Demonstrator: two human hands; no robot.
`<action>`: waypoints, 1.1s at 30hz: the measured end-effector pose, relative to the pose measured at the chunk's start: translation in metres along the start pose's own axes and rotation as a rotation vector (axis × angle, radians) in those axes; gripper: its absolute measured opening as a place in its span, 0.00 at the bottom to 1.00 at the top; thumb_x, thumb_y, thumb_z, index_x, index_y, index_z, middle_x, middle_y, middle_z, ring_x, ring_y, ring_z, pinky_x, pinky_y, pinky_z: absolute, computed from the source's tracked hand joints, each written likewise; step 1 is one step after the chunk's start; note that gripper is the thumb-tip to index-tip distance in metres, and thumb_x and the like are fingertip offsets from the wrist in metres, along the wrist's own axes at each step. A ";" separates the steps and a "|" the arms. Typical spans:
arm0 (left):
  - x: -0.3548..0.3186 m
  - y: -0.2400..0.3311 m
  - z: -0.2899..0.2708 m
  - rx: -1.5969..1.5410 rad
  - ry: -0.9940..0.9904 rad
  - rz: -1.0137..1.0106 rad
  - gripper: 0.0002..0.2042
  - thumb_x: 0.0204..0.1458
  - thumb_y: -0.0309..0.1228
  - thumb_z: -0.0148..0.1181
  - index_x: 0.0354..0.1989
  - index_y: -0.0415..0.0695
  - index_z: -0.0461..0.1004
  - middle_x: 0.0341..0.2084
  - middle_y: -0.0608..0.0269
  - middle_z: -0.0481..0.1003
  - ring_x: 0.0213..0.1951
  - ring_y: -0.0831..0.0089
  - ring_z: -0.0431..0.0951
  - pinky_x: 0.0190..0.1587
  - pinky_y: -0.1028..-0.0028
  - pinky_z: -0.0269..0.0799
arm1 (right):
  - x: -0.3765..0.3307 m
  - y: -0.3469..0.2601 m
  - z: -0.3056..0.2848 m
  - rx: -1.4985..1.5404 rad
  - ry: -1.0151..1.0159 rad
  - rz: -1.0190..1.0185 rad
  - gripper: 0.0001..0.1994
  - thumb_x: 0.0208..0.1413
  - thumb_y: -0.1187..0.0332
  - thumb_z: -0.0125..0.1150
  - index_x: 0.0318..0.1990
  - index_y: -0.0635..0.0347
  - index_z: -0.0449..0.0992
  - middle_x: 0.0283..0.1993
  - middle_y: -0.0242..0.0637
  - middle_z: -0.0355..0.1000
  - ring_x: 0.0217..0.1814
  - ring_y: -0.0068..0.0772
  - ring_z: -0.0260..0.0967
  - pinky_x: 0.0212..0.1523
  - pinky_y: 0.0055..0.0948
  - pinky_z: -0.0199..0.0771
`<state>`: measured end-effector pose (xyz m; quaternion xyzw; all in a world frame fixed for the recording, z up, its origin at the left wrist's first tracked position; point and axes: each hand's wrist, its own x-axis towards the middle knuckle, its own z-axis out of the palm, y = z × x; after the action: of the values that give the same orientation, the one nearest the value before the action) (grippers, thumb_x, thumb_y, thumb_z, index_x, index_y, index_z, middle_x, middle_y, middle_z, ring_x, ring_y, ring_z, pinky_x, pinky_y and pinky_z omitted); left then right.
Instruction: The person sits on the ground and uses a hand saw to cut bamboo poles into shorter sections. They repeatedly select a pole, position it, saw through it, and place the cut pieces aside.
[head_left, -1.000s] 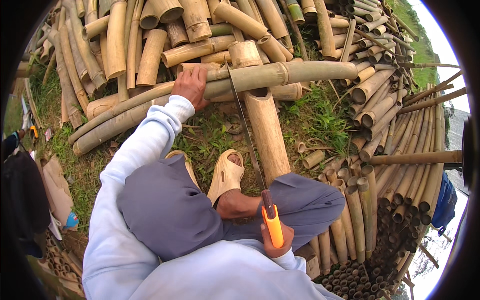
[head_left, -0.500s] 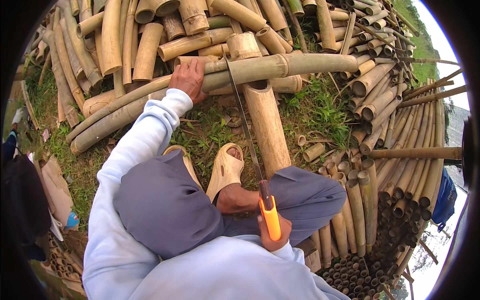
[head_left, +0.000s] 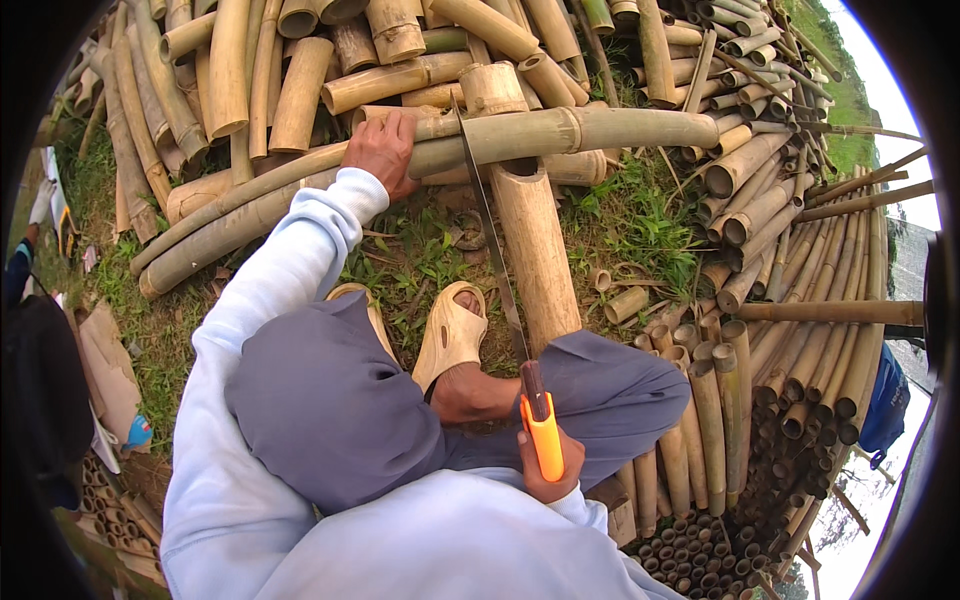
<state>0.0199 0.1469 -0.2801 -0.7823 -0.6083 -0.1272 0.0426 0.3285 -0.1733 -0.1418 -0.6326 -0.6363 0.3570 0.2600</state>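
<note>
My left hand (head_left: 383, 155) is closed over a thick green-tan bamboo pole (head_left: 635, 128) and a thinner bamboo pole (head_left: 235, 203) lying alongside it. Just right of that hand, the long thin blade of a handsaw (head_left: 490, 240) crosses the thick pole. Whether the teeth have cut in is hard to see. Close to my body, my right hand (head_left: 562, 468) is wrapped round the saw's orange and dark handle. Both poles lie across a stout bamboo post (head_left: 540, 260) that slants toward my right knee, its notched top partly hidden by the thick pole.
Cut bamboo lengths (head_left: 300, 95) are heaped ahead. More bamboo (head_left: 745, 170) is stacked at the right, with upright tubes (head_left: 710, 430) beside my knee. My sandalled foot (head_left: 450, 335) rests on grass below the blade. At far left, another person's gloved hand (head_left: 43, 200) shows.
The saw and both my hands stay almost in place, with only a slight shift of view. At far left, a pale flat tool with an orange part has come into view near the other person's hand.
</note>
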 end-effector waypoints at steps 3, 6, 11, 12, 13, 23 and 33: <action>0.003 0.005 0.001 0.018 0.013 0.032 0.33 0.32 0.41 0.79 0.46 0.43 0.69 0.39 0.57 0.72 0.40 0.58 0.77 0.48 0.62 0.74 | 0.033 0.004 0.005 0.012 0.025 -0.093 0.14 0.57 0.77 0.64 0.51 0.67 0.80 0.39 0.51 0.81 0.37 0.47 0.83 0.40 0.34 0.81; 0.008 0.011 0.000 -0.016 0.014 0.034 0.34 0.32 0.42 0.80 0.48 0.42 0.68 0.39 0.57 0.72 0.41 0.58 0.77 0.48 0.61 0.74 | 0.131 -0.004 0.043 0.154 0.034 -0.130 0.10 0.59 0.76 0.63 0.48 0.67 0.80 0.32 0.49 0.79 0.31 0.45 0.82 0.35 0.34 0.80; 0.008 0.003 0.001 0.000 0.001 0.052 0.33 0.33 0.43 0.79 0.47 0.41 0.69 0.40 0.56 0.72 0.42 0.57 0.77 0.48 0.62 0.74 | 0.148 -0.003 0.048 0.258 -0.004 -0.002 0.08 0.60 0.74 0.65 0.46 0.66 0.79 0.26 0.43 0.73 0.32 0.40 0.81 0.33 0.32 0.76; 0.013 -0.004 -0.003 0.007 0.021 0.039 0.34 0.32 0.43 0.79 0.48 0.42 0.69 0.40 0.56 0.72 0.42 0.57 0.77 0.48 0.61 0.74 | 0.113 0.002 0.045 0.182 0.048 -0.070 0.08 0.59 0.74 0.65 0.45 0.67 0.79 0.26 0.44 0.75 0.31 0.41 0.81 0.31 0.34 0.76; 0.010 -0.006 -0.003 0.007 0.028 0.020 0.35 0.31 0.43 0.79 0.49 0.42 0.69 0.40 0.56 0.72 0.42 0.57 0.77 0.48 0.61 0.74 | 0.076 0.004 0.030 0.130 0.019 -0.041 0.11 0.58 0.75 0.66 0.48 0.67 0.80 0.29 0.46 0.78 0.33 0.42 0.82 0.33 0.35 0.78; 0.015 0.006 -0.005 -0.013 -0.027 0.051 0.35 0.31 0.40 0.78 0.49 0.42 0.69 0.42 0.55 0.73 0.43 0.56 0.77 0.49 0.62 0.74 | 0.192 -0.018 0.052 0.435 0.015 0.108 0.07 0.62 0.72 0.65 0.39 0.69 0.77 0.24 0.39 0.72 0.26 0.28 0.75 0.29 0.33 0.73; 0.003 0.001 0.001 0.002 -0.036 0.009 0.34 0.31 0.42 0.77 0.48 0.42 0.69 0.40 0.55 0.73 0.43 0.57 0.78 0.48 0.62 0.75 | 0.055 0.011 0.013 0.067 0.048 -0.075 0.11 0.57 0.77 0.64 0.47 0.69 0.81 0.33 0.48 0.80 0.35 0.41 0.83 0.37 0.33 0.79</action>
<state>0.0216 0.1495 -0.2804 -0.7872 -0.6055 -0.1125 0.0330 0.3216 -0.1214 -0.1651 -0.6077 -0.6408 0.3526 0.3094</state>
